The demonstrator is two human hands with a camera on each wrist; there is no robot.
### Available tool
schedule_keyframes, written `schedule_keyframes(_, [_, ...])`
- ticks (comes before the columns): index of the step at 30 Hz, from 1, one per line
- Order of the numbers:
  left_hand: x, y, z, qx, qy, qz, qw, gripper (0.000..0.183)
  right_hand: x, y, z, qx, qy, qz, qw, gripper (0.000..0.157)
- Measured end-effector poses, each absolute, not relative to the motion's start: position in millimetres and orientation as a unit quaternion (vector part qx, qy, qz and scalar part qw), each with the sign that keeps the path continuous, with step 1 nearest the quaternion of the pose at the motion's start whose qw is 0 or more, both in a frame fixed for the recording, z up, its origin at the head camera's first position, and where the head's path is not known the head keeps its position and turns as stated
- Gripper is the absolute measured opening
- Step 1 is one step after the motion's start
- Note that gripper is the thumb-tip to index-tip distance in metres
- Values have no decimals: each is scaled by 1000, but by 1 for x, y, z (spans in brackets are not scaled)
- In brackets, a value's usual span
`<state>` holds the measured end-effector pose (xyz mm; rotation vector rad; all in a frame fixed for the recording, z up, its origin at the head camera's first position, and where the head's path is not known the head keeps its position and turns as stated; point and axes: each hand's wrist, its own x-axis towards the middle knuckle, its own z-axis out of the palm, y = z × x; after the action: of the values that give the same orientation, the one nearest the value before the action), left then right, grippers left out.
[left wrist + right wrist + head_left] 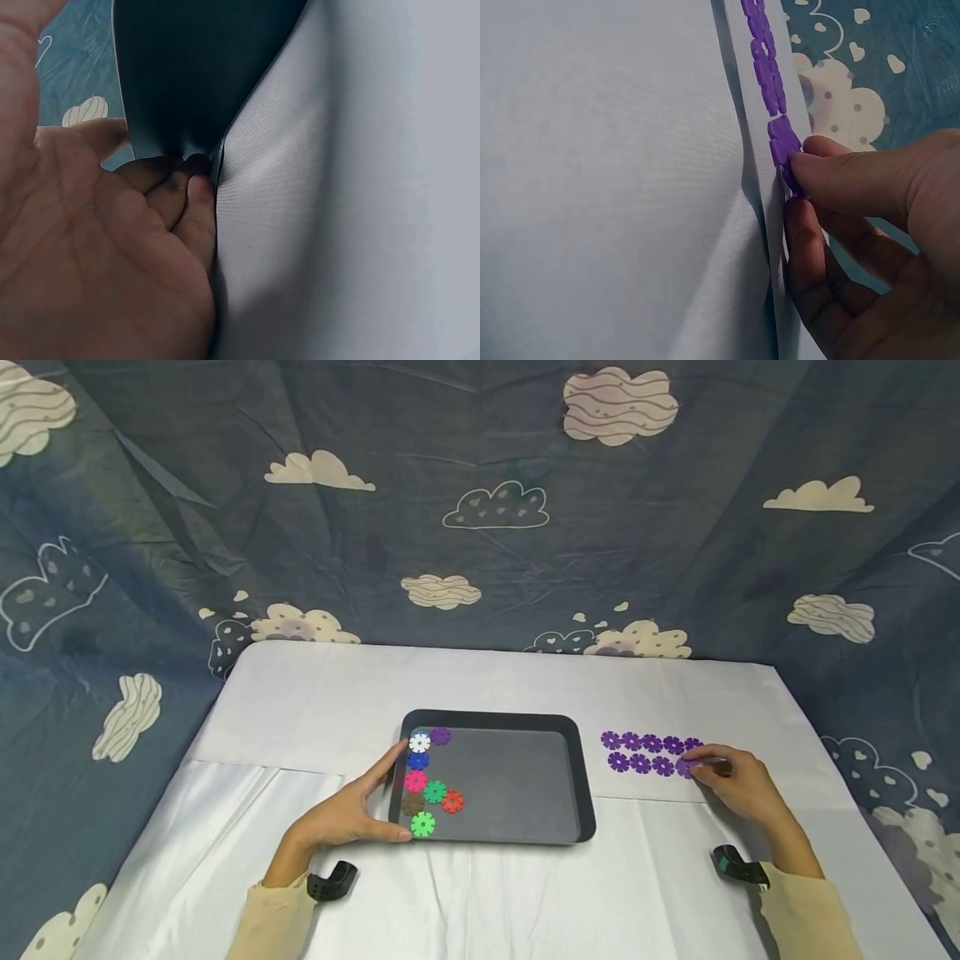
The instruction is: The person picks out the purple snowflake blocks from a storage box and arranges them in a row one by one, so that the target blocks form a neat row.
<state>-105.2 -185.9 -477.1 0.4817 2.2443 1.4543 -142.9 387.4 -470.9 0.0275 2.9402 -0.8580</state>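
Note:
My left hand (pixel 341 810) spans the left end of a dark grey baking tray (pixel 517 785), thumb at its near corner and fingers along its side. In the left wrist view, the fingertips (pixel 199 191) curl against the tray's outer wall (pixel 195 67). At the right, my right hand (pixel 738 781) pinches a purple snowflake disc (pixel 684 767) at the near right end of two rows of purple discs (pixel 652 744). The right wrist view has the thumb lying on that purple disc (pixel 784 142), with the other fingers bent below it.
Inside the tray along its left side lie several coloured discs, among them a white disc (pixel 419 742), a pink disc (pixel 416 781), a red disc (pixel 452 802) and a light green disc (pixel 423 824). White cloth (pixel 510 902) covers the table; a cloud-patterned curtain (pixel 487 427) hangs behind it.

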Motion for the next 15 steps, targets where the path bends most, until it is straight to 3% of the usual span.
schedule_keyframes(15, [-105, -186, -476, 175, 806, 525, 209, 125, -142, 388, -473, -4, 961, -276, 33, 25])
